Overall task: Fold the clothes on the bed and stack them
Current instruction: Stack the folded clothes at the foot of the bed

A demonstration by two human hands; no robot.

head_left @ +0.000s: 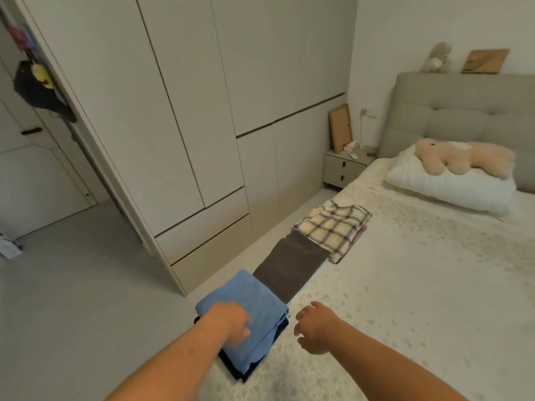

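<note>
Two bare forearms reach in from the bottom of the frame over the near corner of a cream-patterned bed. The left hand rests on a folded light-blue garment, fingers bent down against the cloth; whether they grip it cannot be told. That blue piece tops a dark navy folded garment at the mattress edge, low centre. The right hand hovers just beside the stack, fingers loosely spread and holding nothing. Up the bed's edge toward frame centre lie a folded brown garment and, beyond it, a cream plaid garment, its near end overlapping the brown one. In the upper right, a tan plush toy lies on a white pillow before a grey headboard. Pale wardrobe doors fill the upper left, with a small nightstand beside the bed.
</note>
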